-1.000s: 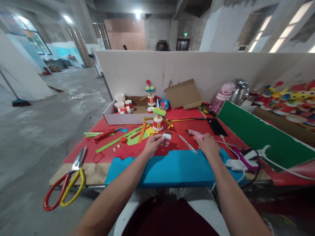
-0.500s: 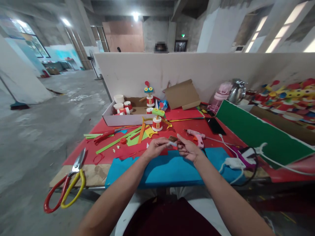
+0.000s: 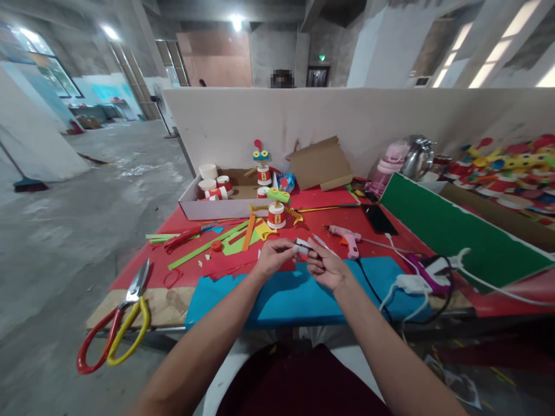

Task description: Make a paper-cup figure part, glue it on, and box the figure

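Observation:
Over the blue sheet (image 3: 277, 297), my left hand (image 3: 276, 257) pinches one end of a small flat white piece with a dark edge (image 3: 302, 245). The fingers of my right hand (image 3: 326, 266) are closed on its other end. Its exact kind is too small to make out. Just beyond the right fingers shows a thin pale stick (image 3: 324, 244). A paper-cup figure (image 3: 276, 216) with green head and coiled yellow arms stands upright behind the hands. To the right lies a pink hot glue gun (image 3: 348, 238), apart from the hand.
Large scissors (image 3: 134, 300) overhang the table's left edge. Paper strips (image 3: 210, 245) and red-handled pliers (image 3: 184, 237) lie on the left. A box (image 3: 217, 211) holds paper cups; another cup figure (image 3: 263, 173) stands there. A phone (image 3: 378, 221), cables and a green-sided box (image 3: 459, 231) are on the right.
The small piece has been turned, so its white face and dark edge show instead of a brown side. My right fingers have extended a little more. The view has shifted slightly.

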Demonstrator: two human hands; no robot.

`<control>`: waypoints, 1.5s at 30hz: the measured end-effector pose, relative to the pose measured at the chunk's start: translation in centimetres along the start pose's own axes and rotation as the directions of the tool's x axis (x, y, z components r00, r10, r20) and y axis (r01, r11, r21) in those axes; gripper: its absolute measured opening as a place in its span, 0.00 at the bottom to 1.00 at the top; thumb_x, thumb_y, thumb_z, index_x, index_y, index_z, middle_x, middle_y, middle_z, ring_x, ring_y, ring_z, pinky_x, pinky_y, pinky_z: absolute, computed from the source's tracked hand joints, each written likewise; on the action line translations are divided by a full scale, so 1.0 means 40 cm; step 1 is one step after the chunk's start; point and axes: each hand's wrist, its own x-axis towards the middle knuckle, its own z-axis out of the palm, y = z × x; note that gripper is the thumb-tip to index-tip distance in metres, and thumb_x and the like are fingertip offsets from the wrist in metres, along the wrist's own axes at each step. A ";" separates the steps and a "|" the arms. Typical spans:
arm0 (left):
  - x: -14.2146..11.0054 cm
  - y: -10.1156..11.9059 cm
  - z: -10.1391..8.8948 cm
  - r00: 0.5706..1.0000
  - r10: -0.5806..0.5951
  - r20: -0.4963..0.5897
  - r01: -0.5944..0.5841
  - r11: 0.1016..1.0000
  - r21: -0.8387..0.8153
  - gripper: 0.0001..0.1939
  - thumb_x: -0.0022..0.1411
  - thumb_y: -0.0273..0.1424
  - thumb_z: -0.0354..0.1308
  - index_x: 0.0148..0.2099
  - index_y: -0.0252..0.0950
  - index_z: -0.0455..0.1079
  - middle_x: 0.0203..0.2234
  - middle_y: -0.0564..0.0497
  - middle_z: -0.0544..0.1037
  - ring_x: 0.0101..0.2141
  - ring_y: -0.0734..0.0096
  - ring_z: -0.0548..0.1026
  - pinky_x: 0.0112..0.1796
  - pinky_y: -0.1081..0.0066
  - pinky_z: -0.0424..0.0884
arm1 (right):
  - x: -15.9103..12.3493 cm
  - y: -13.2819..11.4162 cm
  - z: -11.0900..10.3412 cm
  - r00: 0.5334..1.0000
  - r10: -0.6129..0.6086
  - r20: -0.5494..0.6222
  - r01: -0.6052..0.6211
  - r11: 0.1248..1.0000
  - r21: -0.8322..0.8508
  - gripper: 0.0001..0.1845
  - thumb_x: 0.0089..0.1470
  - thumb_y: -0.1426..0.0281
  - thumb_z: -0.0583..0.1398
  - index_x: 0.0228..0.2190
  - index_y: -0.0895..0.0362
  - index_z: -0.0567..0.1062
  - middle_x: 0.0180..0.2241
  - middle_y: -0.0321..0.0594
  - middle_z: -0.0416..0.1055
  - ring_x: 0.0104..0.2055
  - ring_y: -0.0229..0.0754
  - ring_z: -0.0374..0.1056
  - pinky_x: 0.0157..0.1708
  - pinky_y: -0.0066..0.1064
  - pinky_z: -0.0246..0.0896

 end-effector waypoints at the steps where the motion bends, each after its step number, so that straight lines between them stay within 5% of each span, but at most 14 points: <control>1: 0.000 -0.001 -0.001 1.000 -0.014 -0.016 0.014 1.000 -0.012 0.17 0.48 0.43 0.66 0.27 0.32 0.74 0.18 0.51 0.76 0.21 0.72 0.73 0.28 0.71 0.71 | 0.001 0.004 0.004 1.000 -0.004 -0.011 0.004 1.000 -0.001 0.18 0.48 0.66 0.67 0.20 0.57 0.63 0.12 0.23 0.55 0.10 0.23 0.41 0.08 0.15 0.39; 13: 0.003 0.001 -0.001 0.989 -0.118 -0.083 0.114 0.992 -0.057 0.16 0.42 0.41 0.68 0.22 0.33 0.72 0.13 0.54 0.73 0.16 0.74 0.70 0.22 0.73 0.69 | 0.016 0.045 0.017 0.943 -0.295 -0.151 0.261 0.942 -0.211 0.23 0.32 0.59 0.72 0.15 0.58 0.66 0.11 0.26 0.57 0.12 0.24 0.44 0.09 0.19 0.36; 23: 0.004 0.002 -0.001 0.980 -0.194 -0.046 0.188 0.975 -0.117 0.17 0.40 0.40 0.70 0.29 0.31 0.75 0.20 0.51 0.77 0.22 0.72 0.74 0.28 0.73 0.70 | 0.034 0.061 0.022 0.749 -0.624 -0.223 0.477 0.742 -0.471 0.25 0.32 0.48 0.67 0.12 0.57 0.68 0.11 0.27 0.53 0.15 0.30 0.45 0.15 0.27 0.40; 27: 0.005 -0.002 -0.003 0.966 -0.252 -0.053 0.240 0.956 -0.171 0.21 0.39 0.44 0.70 0.30 0.30 0.75 0.21 0.50 0.77 0.22 0.73 0.74 0.27 0.74 0.70 | 0.030 0.064 0.018 0.710 -0.684 -0.168 0.501 0.658 -0.561 0.23 0.37 0.49 0.65 0.16 0.57 0.72 0.13 0.29 0.56 0.18 0.32 0.48 0.18 0.27 0.45; 31: 0.004 -0.002 -0.001 0.970 -0.240 -0.047 0.232 0.963 -0.136 0.23 0.42 0.47 0.69 0.28 0.30 0.75 0.18 0.50 0.76 0.20 0.73 0.73 0.25 0.74 0.68 | 0.020 0.067 0.015 0.724 -0.678 -0.126 0.500 0.642 -0.581 0.22 0.39 0.50 0.65 0.15 0.57 0.72 0.13 0.29 0.56 0.18 0.33 0.48 0.18 0.28 0.44; 37: 0.007 -0.007 -0.005 0.976 -0.183 -0.121 0.177 0.982 -0.060 0.21 0.43 0.47 0.68 0.26 0.31 0.75 0.17 0.51 0.76 0.20 0.74 0.72 0.24 0.75 0.66 | 0.018 0.060 0.002 0.849 -0.513 -0.129 0.419 0.800 -0.430 0.23 0.35 0.49 0.65 0.18 0.57 0.72 0.14 0.28 0.57 0.15 0.30 0.46 0.15 0.26 0.39; 41: 0.006 -0.011 -0.008 0.982 -0.162 -0.099 0.162 0.987 -0.018 0.19 0.45 0.45 0.67 0.26 0.32 0.75 0.17 0.51 0.76 0.20 0.75 0.72 0.25 0.75 0.66 | 0.020 0.059 -0.008 0.848 -0.524 -0.075 0.427 0.760 -0.490 0.18 0.31 0.58 0.68 0.23 0.57 0.76 0.17 0.30 0.64 0.18 0.31 0.51 0.17 0.26 0.44; 45: 0.005 -0.009 -0.003 0.974 -0.219 -0.058 0.214 0.973 -0.086 0.20 0.43 0.46 0.69 0.27 0.32 0.74 0.17 0.52 0.76 0.20 0.74 0.73 0.25 0.75 0.68 | 0.026 0.060 -0.014 0.794 -0.607 -0.031 0.494 0.674 -0.549 0.14 0.35 0.60 0.65 0.24 0.57 0.75 0.21 0.33 0.69 0.24 0.36 0.60 0.24 0.29 0.56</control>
